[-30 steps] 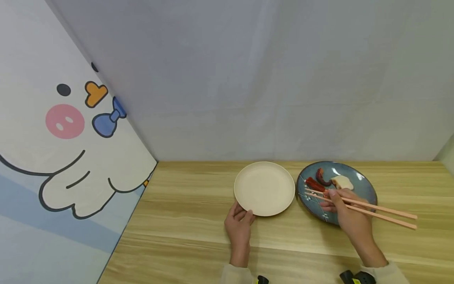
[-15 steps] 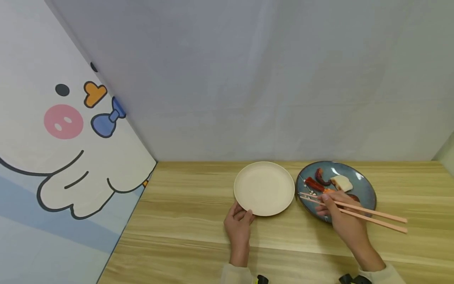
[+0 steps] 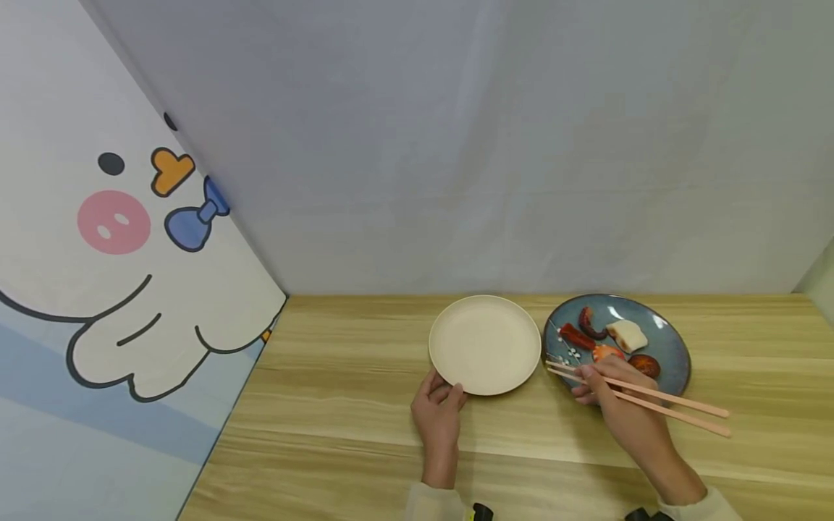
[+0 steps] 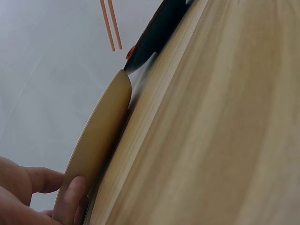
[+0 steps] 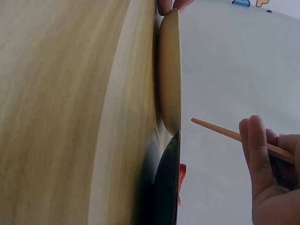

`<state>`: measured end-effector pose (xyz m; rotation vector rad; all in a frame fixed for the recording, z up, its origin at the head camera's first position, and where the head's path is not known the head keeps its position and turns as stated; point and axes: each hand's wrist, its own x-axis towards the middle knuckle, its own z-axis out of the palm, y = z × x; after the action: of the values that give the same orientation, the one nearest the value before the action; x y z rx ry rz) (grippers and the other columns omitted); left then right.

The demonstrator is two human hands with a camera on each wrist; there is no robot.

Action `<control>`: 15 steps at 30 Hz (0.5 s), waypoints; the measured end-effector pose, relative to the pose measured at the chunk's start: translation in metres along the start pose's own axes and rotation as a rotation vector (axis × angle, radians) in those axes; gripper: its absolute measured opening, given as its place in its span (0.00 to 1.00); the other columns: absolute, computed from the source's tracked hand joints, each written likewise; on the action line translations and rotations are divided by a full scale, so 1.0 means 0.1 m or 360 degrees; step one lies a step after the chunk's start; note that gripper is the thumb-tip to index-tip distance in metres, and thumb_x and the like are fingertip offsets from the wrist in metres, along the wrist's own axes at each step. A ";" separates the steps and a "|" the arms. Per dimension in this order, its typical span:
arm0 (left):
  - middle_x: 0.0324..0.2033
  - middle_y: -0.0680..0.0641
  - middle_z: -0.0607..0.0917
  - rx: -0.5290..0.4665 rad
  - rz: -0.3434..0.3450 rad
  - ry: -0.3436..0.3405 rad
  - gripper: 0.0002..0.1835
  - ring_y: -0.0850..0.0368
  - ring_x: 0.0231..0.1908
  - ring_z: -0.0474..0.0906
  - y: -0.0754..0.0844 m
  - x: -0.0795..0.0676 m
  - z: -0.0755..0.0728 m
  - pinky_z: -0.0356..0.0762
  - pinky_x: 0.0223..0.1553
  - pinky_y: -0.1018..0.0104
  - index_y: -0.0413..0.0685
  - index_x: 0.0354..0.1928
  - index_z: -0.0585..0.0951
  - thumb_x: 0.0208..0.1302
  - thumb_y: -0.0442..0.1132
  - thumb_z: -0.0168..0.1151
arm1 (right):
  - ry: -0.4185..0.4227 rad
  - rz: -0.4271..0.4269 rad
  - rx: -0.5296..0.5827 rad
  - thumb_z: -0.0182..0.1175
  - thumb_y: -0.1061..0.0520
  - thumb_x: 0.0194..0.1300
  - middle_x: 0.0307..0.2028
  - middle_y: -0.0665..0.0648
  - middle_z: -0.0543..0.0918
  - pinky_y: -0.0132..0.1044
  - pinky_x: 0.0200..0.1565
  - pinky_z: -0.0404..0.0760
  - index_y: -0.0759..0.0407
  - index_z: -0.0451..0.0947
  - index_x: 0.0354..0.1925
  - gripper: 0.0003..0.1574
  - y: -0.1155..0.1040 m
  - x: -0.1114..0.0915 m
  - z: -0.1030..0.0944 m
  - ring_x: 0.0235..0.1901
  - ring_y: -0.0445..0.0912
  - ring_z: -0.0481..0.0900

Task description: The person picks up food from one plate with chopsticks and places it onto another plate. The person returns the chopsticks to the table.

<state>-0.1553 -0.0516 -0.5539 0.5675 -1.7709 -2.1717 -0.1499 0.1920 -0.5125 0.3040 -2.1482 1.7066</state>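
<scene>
My left hand (image 3: 438,412) grips the near-left rim of a cream plate (image 3: 485,346), thumb over the edge. In my right hand (image 3: 628,409) is a pair of light orange chopsticks (image 3: 677,399), tips slightly apart with nothing between them. They hang over the left rim of a blue-grey plate (image 3: 671,353); the right wrist view shows one chopstick (image 5: 218,130) raised above the rims. On that plate lie a red strip (image 3: 577,336), a dark curled piece (image 3: 589,323), a white browned-edge slice (image 3: 627,336), an orange piece (image 3: 607,352) partly behind the hand, and a round brown piece (image 3: 643,364).
Both plates stand side by side near the back of a wood-grain table (image 3: 339,405), their rims close together. Behind them rises a pale cloth wall (image 3: 508,159). A cartoon-printed panel (image 3: 59,362) slants along the left side.
My right hand and the chopsticks have moved left and slightly toward me, uncovering the orange and brown pieces. The left hand and cream plate have stayed put.
</scene>
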 end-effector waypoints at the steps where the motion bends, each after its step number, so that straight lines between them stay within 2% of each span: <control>1: 0.51 0.33 0.80 -0.0001 -0.0001 0.0000 0.32 0.49 0.43 0.83 0.00 0.00 0.00 0.88 0.42 0.69 0.26 0.73 0.70 0.66 0.17 0.62 | -0.0005 -0.0004 -0.0006 0.59 0.75 0.73 0.31 0.57 0.84 0.29 0.28 0.87 0.76 0.87 0.41 0.10 0.00 -0.01 0.00 0.27 0.37 0.87; 8: 0.53 0.32 0.80 0.0007 -0.0001 -0.0003 0.33 0.47 0.44 0.83 0.03 -0.02 -0.01 0.88 0.41 0.70 0.26 0.73 0.69 0.66 0.18 0.63 | -0.0069 -0.0038 -0.0063 0.61 0.74 0.72 0.32 0.56 0.85 0.29 0.28 0.87 0.71 0.89 0.40 0.09 -0.01 -0.06 0.02 0.29 0.37 0.87; 15: 0.52 0.33 0.80 0.0015 -0.0001 -0.0001 0.33 0.47 0.44 0.83 0.06 -0.04 -0.01 0.88 0.40 0.70 0.26 0.73 0.69 0.66 0.17 0.62 | -0.0117 -0.0076 -0.0067 0.62 0.75 0.71 0.33 0.58 0.85 0.30 0.29 0.88 0.72 0.88 0.39 0.08 0.00 -0.09 0.05 0.28 0.40 0.88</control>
<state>-0.1511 -0.0520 -0.5481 0.5700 -1.7829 -2.1652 -0.1421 0.1867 -0.5171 0.4090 -2.2078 1.6455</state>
